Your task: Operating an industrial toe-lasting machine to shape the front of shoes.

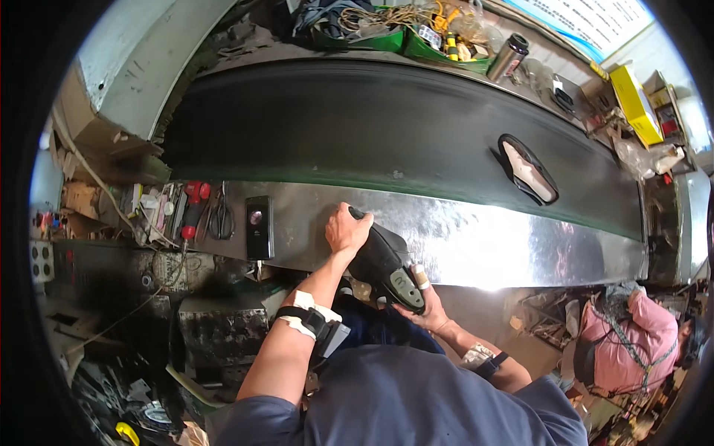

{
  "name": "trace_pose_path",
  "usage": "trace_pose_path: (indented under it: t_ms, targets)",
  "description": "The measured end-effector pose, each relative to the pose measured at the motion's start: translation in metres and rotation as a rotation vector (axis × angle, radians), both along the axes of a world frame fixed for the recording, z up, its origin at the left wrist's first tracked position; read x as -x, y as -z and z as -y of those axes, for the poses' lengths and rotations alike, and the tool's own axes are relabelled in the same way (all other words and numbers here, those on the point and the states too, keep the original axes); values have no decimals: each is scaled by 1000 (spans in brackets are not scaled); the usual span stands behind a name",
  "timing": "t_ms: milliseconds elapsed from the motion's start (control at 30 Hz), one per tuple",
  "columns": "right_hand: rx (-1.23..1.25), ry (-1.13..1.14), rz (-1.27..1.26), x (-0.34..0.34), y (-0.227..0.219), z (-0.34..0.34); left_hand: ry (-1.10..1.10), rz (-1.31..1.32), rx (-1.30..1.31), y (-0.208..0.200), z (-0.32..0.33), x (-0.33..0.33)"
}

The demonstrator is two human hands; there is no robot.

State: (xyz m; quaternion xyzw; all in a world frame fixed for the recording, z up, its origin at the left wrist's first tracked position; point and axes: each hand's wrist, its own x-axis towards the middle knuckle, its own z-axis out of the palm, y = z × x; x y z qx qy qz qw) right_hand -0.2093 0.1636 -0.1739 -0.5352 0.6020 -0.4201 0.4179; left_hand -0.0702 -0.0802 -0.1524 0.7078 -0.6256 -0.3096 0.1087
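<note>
Between my two hands is a black shoe [381,256] with a grey shoe last inside, its holed top showing at the heel end. My left hand [348,229] grips the far end, thumb over the edge. At the near end my right hand [430,305] is wrapped round the heel, a pale band on one finger. The shoe is held at a slant over the front edge of the metal ledge [312,223]. Another black shoe [529,169] with a pale inside lies on the dark conveyor belt [335,123], well to the right of my hands.
Left on the ledge are a black rectangular device [259,227], scissors [221,215] and a red-handled tool [195,208]. Behind the belt stand green bins [364,39] of odds and ends and a metal flask [508,58]. A person in pink [628,338] sits at the lower right.
</note>
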Motion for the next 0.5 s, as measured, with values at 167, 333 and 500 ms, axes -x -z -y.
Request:
trace_pose_path:
  t_ms: [167, 333, 500]
  targets:
    - [64, -13, -5, -9, -4, -1, -107, -134, 5, 4, 4, -31]
    - [-360, -74, 648, -20, -67, 44, -147, -423, 116, -42, -20, -84]
    - [-751, -220, 738, -95, -119, 91, -308, -496, 335, -111, -68, -164]
